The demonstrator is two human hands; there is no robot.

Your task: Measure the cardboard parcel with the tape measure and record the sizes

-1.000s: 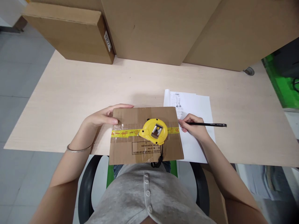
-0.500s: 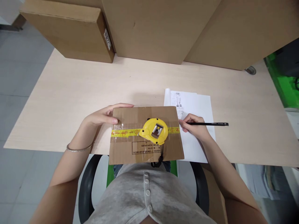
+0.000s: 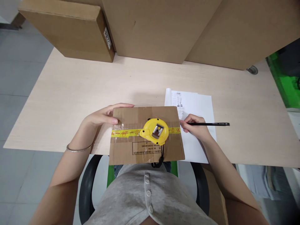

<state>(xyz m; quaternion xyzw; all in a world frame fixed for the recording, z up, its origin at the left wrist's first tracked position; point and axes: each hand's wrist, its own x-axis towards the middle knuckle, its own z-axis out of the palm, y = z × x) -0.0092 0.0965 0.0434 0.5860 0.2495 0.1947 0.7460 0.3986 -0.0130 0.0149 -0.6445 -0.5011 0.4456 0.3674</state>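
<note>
A small taped cardboard box (image 3: 131,118) sits at the near edge of the table in front of me. On its top lies a yellow tape measure (image 3: 152,125), its black wrist strap hanging over the near side. My left hand (image 3: 103,116) grips the box's far left corner, thumb on top and fingers along the far side. Beside the box's right edge, my right hand (image 3: 193,125) is closed around a black pen (image 3: 217,124) and rests on white paper (image 3: 201,104). The pen's tip is hidden by my fingers. Part of the paper lies behind the box and carries small writing.
A brown carton (image 3: 63,34) stands at the far left of the pale wooden table (image 3: 70,84). Large cardboard panels (image 3: 154,31) line the back. A round metal fitting (image 3: 252,70) sits at the far right. Chair armrests (image 3: 87,190) flank me below the table edge.
</note>
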